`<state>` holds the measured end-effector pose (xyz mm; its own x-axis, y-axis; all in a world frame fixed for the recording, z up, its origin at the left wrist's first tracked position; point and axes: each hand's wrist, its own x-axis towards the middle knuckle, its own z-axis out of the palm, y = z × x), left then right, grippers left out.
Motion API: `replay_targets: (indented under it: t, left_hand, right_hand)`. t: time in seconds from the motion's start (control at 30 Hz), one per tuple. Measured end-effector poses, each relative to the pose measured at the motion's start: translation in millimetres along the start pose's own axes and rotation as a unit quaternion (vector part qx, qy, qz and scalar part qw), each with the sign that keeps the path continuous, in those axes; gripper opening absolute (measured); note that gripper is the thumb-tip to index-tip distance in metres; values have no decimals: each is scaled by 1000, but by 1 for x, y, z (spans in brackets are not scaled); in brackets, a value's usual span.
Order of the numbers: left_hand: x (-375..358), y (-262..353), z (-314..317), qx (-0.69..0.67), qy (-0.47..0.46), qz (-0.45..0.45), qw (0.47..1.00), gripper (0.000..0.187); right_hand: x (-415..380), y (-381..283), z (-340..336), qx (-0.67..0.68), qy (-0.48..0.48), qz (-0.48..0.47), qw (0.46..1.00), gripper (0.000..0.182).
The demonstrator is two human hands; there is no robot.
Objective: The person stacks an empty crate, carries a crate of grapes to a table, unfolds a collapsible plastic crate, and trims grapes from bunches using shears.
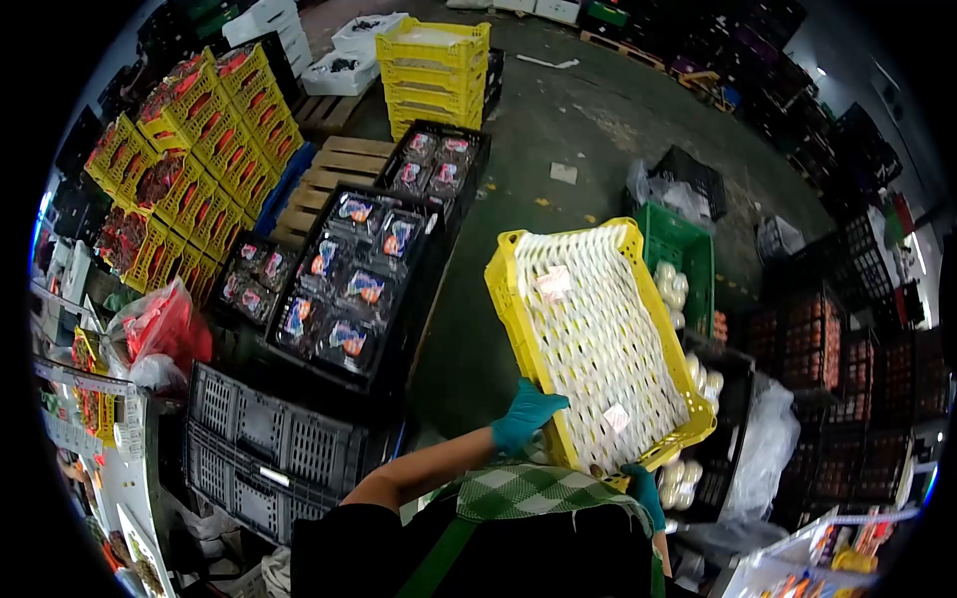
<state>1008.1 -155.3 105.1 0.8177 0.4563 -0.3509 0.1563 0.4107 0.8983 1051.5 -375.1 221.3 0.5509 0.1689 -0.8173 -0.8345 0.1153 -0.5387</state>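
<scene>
A yellow plastic crate is tilted in front of my body, lined with a white perforated foam sheet. Two small paper labels lie on the sheet, and no produce shows on it. My left hand, in a teal glove, grips the crate's near left side. At the near right corner my right hand, gloved alike, holds the rim; its fingers are partly hidden. Just beyond the crate's right side stands a green crate with white-wrapped round items.
Black crates of packed punnets stand on the left, beside a wooden pallet. Stacked yellow crates of red produce rise behind them. More yellow crates are piled ahead. Folded black crates lie near left; plastic film hangs at right.
</scene>
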Motion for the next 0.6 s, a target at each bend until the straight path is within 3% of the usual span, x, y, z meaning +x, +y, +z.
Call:
replay_targets:
  t: [0.13,0.17,0.23,0.27,0.3,0.37,0.4,0.43,0.5,0.53,0.57,0.6]
  left_hand:
    - [108,57,19,-21,13,-3,1000,64]
    - [143,69,23,-43,11,5,999,65]
    - [193,128,30,-105,32,29,994,62]
    - [214,156,29,-133,44,38,989,61]
    - [238,172,22,-75,51,82,993,62]
    - [263,213,-3,10,109,100,989,64]
    - [272,228,-19,49,140,112,982,66]
    - [282,233,-39,-12,167,84,982,65]
    - [298,218,-90,-96,251,41,962,62]
    - [300,196,-117,-114,306,23,945,60]
    - [301,169,-143,-53,382,55,921,57]
    - [301,136,-168,11,453,89,887,53]
  right_hand:
    - [76,-85,53,16,-62,-44,997,34]
    - [101,-111,73,26,-24,-54,998,33]
    - [205,-163,66,-82,-57,-56,993,25]
    - [218,-195,103,-111,-55,-63,990,23]
    - [202,-226,158,-80,-93,-60,991,20]
    - [250,-279,208,-134,-140,-42,980,23]
    - [248,-307,258,-183,-128,16,975,26]
    - [263,-326,298,-161,-150,-58,974,20]
    - [324,-372,368,-180,-180,-43,966,17]
    - [355,-389,402,-197,-220,-58,954,24]
    - [401,-405,434,-159,-278,-23,947,24]
    - [385,-410,480,-183,-265,-82,943,23]
